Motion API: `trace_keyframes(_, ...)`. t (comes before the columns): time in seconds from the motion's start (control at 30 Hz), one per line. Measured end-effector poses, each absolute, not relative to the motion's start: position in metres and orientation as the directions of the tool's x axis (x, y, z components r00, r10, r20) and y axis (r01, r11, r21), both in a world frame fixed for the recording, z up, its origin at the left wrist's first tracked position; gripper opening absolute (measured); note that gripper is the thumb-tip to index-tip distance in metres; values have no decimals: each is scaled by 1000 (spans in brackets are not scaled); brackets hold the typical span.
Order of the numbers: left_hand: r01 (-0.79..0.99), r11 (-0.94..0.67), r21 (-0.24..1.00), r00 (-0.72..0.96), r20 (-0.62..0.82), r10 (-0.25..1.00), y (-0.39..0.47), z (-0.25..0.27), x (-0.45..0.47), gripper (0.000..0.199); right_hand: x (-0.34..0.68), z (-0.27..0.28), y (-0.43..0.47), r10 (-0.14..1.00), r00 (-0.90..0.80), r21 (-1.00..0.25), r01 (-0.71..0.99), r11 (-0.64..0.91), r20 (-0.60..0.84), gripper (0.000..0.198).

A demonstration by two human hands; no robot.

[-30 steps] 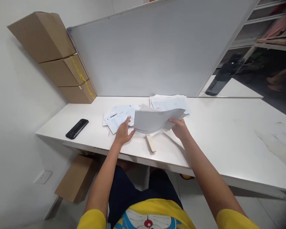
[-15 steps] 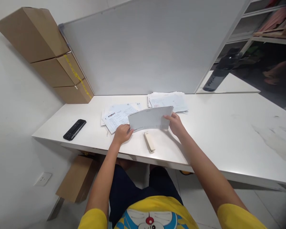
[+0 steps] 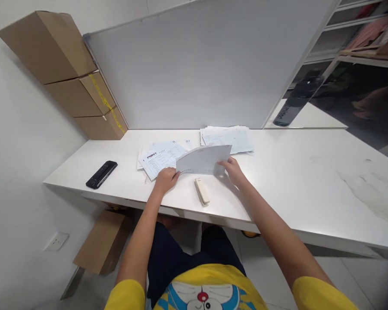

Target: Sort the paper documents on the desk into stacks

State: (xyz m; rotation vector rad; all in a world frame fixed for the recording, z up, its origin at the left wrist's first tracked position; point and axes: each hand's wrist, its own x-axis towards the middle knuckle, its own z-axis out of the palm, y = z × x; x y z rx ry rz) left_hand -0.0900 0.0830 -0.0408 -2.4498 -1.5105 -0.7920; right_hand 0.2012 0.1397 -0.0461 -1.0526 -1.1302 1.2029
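Between my hands stands a curved paper sheet [image 3: 202,161], raised on its long edge above the desk; whether it is one sheet or several I cannot tell. My left hand [image 3: 166,180] pinches its lower left corner. At its right end my right hand [image 3: 233,170] is closed on the edge, thumb on the near face. A cream stapler [image 3: 201,191] lies just in front of the paper, touched by neither hand. Left of the paper, printed sheets [image 3: 160,162] are fanned out, partly behind my left hand. Behind it lies another paper stack [image 3: 229,137].
A black phone [image 3: 101,174] lies at the left of the white desk [image 3: 294,181]. Cardboard boxes [image 3: 80,97] are stacked at the back left. A whiteboard [image 3: 194,69] leans behind, with a dark bottle [image 3: 294,103] at its right. Below the desk is another box [image 3: 103,241].
My right hand has moved slightly left and down with the paper's right end. The left hand keeps its hold at the lower left corner, and the view has shifted a little.
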Motion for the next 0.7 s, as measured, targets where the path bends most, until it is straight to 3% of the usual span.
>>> trace_keyframes(0.23, 814, -516, 265, 305, 561, 770, 83, -38, -94, 65, 204, -39, 121, 986, 71, -941, -295, 167, 153, 24)
trace_keyframes(0.4, 785, -523, 333, 268, 579, 770, 82, -42, -95, 68, 235, -56, 67, 997, -1, -935, -348, 68, 73, 37)
trace_keyframes(0.47, 788, -519, 333, 277, 561, 780, 82, -44, -94, 67, 254, -63, 32, 996, -90, -966, -256, -15, 9, 47)
trace_keyframes(0.57, 803, -524, 285, 332, 516, 790, 81, -45, -92, 62, 281, -65, -20, 967, -213, -990, 28, -137, -140, 56)
trace_keyframes(0.7, 821, -526, 224, 373, 488, 790, 79, -43, -87, 56, 298, -55, -56, 955, -145, -918, 345, -196, -258, 52)
